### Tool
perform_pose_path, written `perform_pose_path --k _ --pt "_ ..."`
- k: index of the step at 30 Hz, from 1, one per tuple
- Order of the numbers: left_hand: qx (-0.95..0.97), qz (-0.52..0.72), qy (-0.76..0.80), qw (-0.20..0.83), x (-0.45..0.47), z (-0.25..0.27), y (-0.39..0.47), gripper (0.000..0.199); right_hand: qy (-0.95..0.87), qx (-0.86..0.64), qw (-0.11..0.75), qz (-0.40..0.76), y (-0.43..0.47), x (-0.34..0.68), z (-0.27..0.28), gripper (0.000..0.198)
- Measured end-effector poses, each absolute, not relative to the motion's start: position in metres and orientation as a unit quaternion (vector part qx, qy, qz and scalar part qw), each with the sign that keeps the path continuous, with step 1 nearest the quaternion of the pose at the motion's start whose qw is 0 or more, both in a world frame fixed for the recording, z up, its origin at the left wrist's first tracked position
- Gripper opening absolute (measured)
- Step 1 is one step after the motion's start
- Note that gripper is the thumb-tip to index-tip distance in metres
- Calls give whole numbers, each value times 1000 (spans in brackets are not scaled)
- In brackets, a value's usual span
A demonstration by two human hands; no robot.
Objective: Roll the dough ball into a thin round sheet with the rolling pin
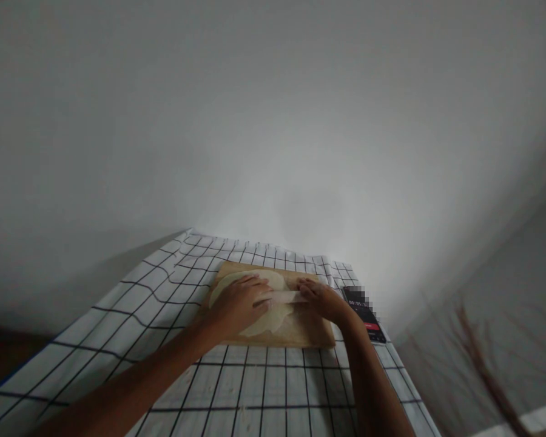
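A thin pale rolling pin (286, 297) lies across a broad, flat sheet of dough (273, 320). Both sit on a wooden board (312, 335). My left hand (242, 301) rests over the pin's left part, its fingers stretched toward the far side and its palm covering some of the dough. Over the right end of the pin, my right hand (319, 298) has its fingers curled down. The pin's ends are hidden under my hands. The dough has an uneven edge and reaches nearly to the board's left side.
A white tablecloth with a dark grid (236, 388) covers the table. To the right of the board lies a phone (368, 321) with a lit screen, partly blurred out. A plain wall (273, 121) rises behind the table. Brown bristly twigs (486, 370) stand at the lower right.
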State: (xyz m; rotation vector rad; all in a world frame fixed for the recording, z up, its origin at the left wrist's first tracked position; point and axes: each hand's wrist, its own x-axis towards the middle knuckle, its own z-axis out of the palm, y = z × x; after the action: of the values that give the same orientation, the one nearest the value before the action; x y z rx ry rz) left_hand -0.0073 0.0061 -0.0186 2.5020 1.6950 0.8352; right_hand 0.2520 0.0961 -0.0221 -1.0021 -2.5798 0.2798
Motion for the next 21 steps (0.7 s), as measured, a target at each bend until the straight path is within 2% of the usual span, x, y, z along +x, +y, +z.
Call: perform_pose_path --k 6,12,17,21 --pt "802 275 531 3 -7 -19 7 33 -898 -382 208 69 91 245 -22 38" --pt "807 263 528 17 -9 -23 8 38 -923 -282 207 161 86 256 -5 18" --pt "795 279 538 23 -11 -28 10 41 -871 -378 279 142 95 256 -20 42" --pt "788 293 541 30 -10 -30 10 40 -798 -475 362 81 99 237 -36 49"
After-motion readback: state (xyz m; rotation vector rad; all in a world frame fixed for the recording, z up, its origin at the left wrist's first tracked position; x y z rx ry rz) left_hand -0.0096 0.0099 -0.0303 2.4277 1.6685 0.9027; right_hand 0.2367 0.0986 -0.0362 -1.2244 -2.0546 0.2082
